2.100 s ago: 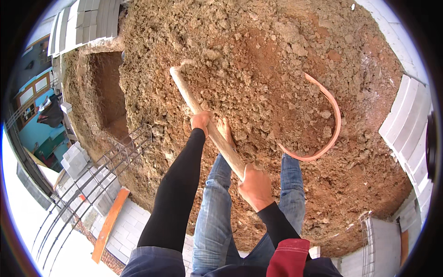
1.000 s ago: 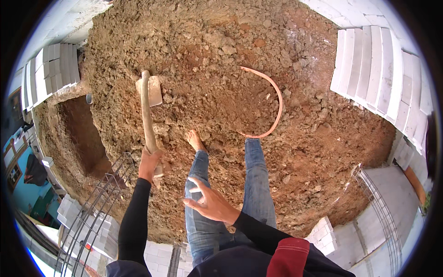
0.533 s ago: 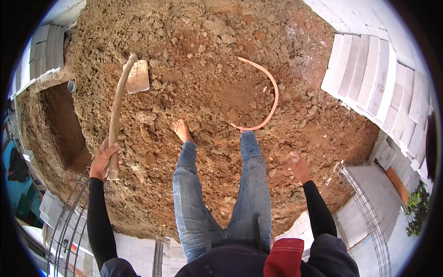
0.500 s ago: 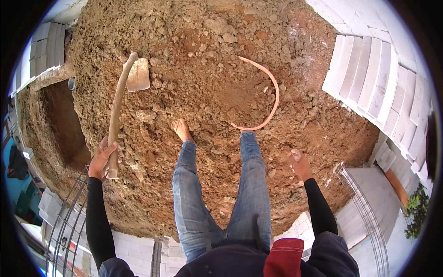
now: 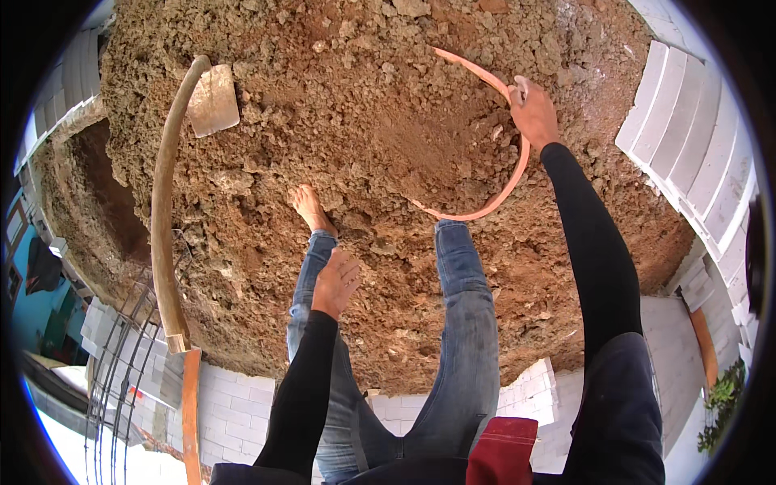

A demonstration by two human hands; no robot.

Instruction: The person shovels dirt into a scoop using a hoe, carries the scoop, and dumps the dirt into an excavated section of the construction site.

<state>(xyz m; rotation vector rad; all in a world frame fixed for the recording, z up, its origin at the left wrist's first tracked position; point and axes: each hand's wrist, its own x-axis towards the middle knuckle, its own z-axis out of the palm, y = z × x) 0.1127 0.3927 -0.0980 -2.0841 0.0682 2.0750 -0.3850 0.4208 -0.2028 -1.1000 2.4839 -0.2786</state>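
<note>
Okay, so the nearest thing to a container here is the curved pinkish-orange strip (image 5: 514, 184), which sits on the dirt in a big C. Loose brown soil (image 5: 428, 149) fills the inside of the curve, and a few clods sit near the edge. Can't tell if it's the rim of something buried or just a bent band. The right hand (image 5: 533, 113) is on its right side, fingers curled at the strip, but I can't tell whether they're actually pinching it. The left hand (image 5: 336, 283) is loose, fingers lightly spread, hanging in front of the left leg.

Over to the left there's a hoe (image 5: 166, 210) with a bowed wooden handle, its flat blade (image 5: 214, 101) on the soil, well apart from both hands. The handle's butt end overlaps the top of an orange-brown plank (image 5: 191, 412) in the view; can't say if they touch.

Ground's all lumpy, reddish-brown earth, with one bare foot (image 5: 309, 206) planted on it and a squared-off pit (image 5: 105, 190) at far left. Around the edges: pale blocks (image 5: 687, 137) stacked on the right, a rebar cage (image 5: 125, 360) at lower left, pale block walling (image 5: 234, 404) near the bottom and some green leaves (image 5: 722, 404) at lower right.
</note>
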